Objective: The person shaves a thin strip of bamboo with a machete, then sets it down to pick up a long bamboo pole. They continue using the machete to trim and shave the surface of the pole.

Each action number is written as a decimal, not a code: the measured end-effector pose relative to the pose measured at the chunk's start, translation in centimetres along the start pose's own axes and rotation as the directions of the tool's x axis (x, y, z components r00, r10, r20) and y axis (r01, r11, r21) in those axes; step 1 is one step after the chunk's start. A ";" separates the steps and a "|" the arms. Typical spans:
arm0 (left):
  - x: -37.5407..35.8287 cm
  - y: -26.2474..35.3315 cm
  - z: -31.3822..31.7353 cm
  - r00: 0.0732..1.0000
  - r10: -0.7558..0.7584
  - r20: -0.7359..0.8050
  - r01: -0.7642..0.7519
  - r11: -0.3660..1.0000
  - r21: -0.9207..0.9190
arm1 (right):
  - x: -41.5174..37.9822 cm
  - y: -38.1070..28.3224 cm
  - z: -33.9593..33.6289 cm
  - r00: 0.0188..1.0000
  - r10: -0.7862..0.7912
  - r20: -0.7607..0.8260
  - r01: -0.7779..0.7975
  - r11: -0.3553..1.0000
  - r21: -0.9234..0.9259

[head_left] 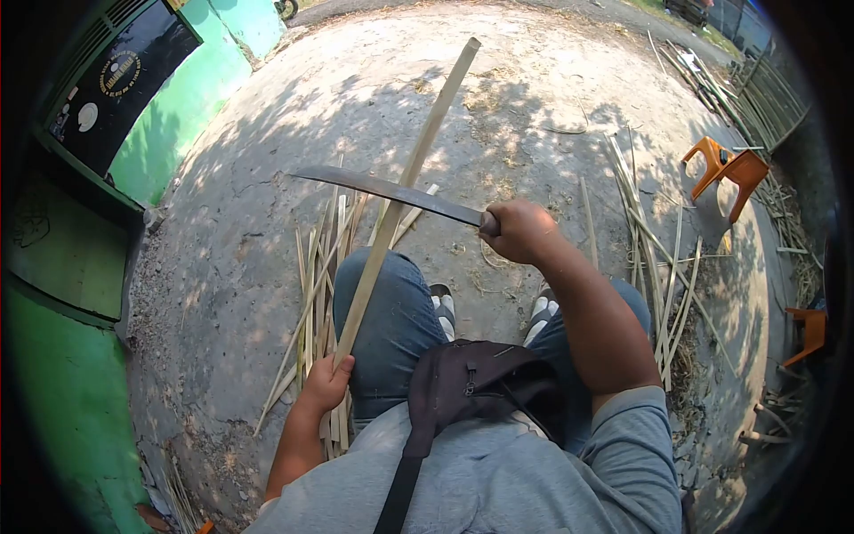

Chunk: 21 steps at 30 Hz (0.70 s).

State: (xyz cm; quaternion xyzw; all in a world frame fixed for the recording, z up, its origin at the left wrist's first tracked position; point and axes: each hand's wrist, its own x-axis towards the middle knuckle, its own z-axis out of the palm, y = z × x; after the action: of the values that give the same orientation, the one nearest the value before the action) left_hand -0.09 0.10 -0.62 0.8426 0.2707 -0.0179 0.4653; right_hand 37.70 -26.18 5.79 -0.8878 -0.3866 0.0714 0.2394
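My left hand (327,384) is closed round the lower end of a long bamboo strip (428,133), which slants up and away past my left knee. In my right hand (523,230) is the handle of a machete (391,190), its curved blade pointing left. The blade crosses the strip around its middle and overlaps it in this view. More split bamboo strips (311,307) lie on the ground beside my left leg, partly hidden behind it.
To my right lies another pile of bamboo strips (663,258). An orange plastic stool (728,173) stands beyond it, near a bamboo fence (776,102). A green wall (67,400) runs along the left. A dark bag (480,378) rests on my lap.
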 end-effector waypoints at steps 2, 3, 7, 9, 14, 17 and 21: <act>-0.1 0.3 -0.1 1.000 0.000 0.005 0.000 1.000 0.009 | -0.2 -0.9 0.5 0.999 -0.048 0.018 0.049 0.998 -0.046; -0.1 0.4 -0.1 1.000 -0.004 0.005 0.004 1.000 0.004 | -0.1 -1.5 0.9 0.997 -0.066 0.050 0.069 0.995 -0.070; -0.1 0.3 -0.1 1.000 -0.024 0.007 0.024 1.000 -0.001 | 0.0 -2.4 2.1 0.980 -0.176 0.095 0.186 0.976 -0.110; -0.1 0.4 -0.1 0.999 -0.033 0.007 0.033 0.999 0.009 | 0.0 -2.7 1.9 0.978 -0.182 0.099 0.194 0.973 -0.127; -0.1 1.2 -0.3 0.999 -0.035 0.006 0.035 0.998 0.044 | 0.3 -2.1 0.7 0.985 -0.134 0.111 0.152 0.972 -0.178; 0.0 0.6 -0.3 1.000 -0.028 0.012 0.028 0.999 0.037 | 0.5 -1.2 0.2 0.993 -0.058 0.105 0.079 0.975 -0.209; -0.1 0.4 -0.4 1.000 -0.027 0.009 0.027 0.999 0.043 | 0.4 -0.2 -0.3 0.998 -0.034 0.055 0.042 0.987 -0.156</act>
State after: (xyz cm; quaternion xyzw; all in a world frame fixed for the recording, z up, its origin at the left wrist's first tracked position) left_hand -0.06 0.17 -0.07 0.8484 0.2794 -0.0341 0.4482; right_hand 37.91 -25.89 6.16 -0.8942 -0.4139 0.0593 0.1601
